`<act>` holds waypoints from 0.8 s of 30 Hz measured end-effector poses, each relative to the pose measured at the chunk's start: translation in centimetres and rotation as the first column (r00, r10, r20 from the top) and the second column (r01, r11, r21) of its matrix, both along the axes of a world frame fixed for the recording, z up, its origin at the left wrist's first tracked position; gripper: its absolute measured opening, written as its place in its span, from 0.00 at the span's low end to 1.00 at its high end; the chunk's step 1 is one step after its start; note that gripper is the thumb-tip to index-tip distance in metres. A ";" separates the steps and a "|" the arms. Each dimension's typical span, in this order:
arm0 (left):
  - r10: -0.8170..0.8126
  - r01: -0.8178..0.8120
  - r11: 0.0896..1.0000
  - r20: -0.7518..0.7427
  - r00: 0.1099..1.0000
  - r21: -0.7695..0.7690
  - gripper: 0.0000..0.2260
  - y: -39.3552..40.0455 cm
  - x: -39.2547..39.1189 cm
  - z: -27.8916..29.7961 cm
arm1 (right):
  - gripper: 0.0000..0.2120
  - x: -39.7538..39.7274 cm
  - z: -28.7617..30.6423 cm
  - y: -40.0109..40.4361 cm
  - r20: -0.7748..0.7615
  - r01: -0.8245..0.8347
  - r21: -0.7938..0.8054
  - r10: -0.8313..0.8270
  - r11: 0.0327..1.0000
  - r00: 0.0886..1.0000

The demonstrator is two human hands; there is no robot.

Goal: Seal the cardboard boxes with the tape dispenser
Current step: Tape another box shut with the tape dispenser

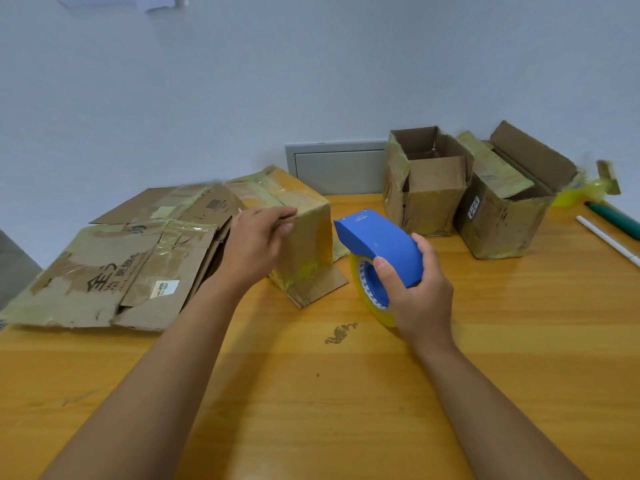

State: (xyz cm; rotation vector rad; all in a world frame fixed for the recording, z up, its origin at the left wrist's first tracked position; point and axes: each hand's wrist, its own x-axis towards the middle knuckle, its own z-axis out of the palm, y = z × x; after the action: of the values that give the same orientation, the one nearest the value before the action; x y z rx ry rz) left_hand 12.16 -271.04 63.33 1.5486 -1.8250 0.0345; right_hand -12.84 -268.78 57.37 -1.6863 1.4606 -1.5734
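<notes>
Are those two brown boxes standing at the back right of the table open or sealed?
Open. Both boxes have top flaps standing up or folded loosely, with dark interiors showing.

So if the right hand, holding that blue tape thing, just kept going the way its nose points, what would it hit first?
Probably the taped-up box that the left hand touches. The right hand aims the blue tape dispenser up-left toward that box's side, though depth from this one view is uncertain.

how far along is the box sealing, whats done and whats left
Done: nothing clearly finished. In hand: the right hand grips the blue tape dispenser beside the taped box, which the left hand touches at its top edge. Left: two open boxes at the back with flaps up.
</notes>
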 end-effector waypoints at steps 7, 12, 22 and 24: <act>0.023 -0.022 1.000 -0.032 0.999 0.012 0.17 0.8 1.1 -1.2 | 0.40 0.1 0.1 0.1 0.009 0.002 0.000 -0.002 1.000 1.000; 0.126 -0.129 0.991 -0.077 0.989 -0.035 0.14 -0.5 -0.9 -0.6 | 0.41 0.0 0.1 0.1 0.015 0.009 -0.002 -0.009 1.000 1.000; 0.118 -0.118 0.990 -0.016 0.993 -0.073 0.11 -1.5 -3.9 -0.6 | 0.40 0.0 -0.2 0.0 0.117 0.034 0.018 -0.036 0.999 0.992; 0.070 -0.071 0.997 0.008 0.997 0.010 0.14 -1.1 -2.6 -0.3 | 0.40 -0.1 -0.2 0.0 0.133 0.037 0.024 -0.040 0.999 0.990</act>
State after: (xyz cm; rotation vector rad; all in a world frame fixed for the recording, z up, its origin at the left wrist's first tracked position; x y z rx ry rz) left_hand 9.55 -272.16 63.04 1.6213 -1.7785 0.0649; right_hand -12.90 -268.82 57.15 -1.5186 1.4447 -1.6514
